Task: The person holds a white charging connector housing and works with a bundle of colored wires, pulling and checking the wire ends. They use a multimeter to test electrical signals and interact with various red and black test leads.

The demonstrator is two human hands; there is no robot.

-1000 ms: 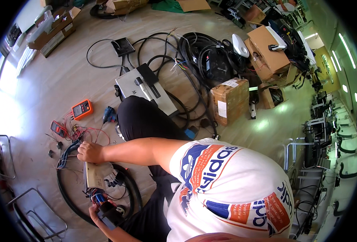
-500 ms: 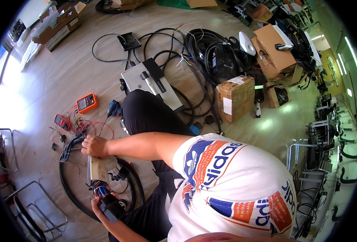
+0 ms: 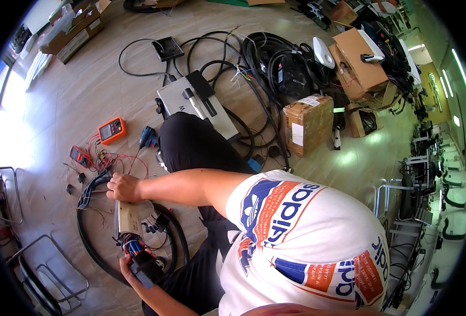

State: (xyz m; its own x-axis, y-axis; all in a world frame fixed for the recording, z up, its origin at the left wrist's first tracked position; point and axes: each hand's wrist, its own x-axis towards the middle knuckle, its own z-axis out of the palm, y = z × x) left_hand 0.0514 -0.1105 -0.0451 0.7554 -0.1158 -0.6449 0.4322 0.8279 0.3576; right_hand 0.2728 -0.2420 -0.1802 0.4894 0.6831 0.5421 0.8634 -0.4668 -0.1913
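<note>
My left hand (image 3: 126, 267) is closed on a black connector (image 3: 147, 269), with blue and other thin wires (image 3: 133, 246) coming out of its far end. Those wires lead to an elongated beige casing (image 3: 128, 218). The far end of this casing goes under my right hand (image 3: 123, 187), which is curled into a fist around it; the fingertips are hidden. A dark cable bundle with blue wires (image 3: 90, 190) lies just left of that fist. Beneath the casing, a thick black cable (image 3: 178, 231) loops on the floor.
An orange meter (image 3: 112, 131), a smaller red meter (image 3: 79, 156) and a blue-black power drill (image 3: 147, 137) lie beyond my right hand. A grey box unit (image 3: 172, 100) is past my knee. Coiled cables (image 3: 254, 50) and a taped carton (image 3: 309, 126) lie farther right. Metal-framed chairs (image 3: 48, 263) stand left.
My view has shifted slightly, and my right hand and forearm sit a little higher in it. Both hands keep their grips.
</note>
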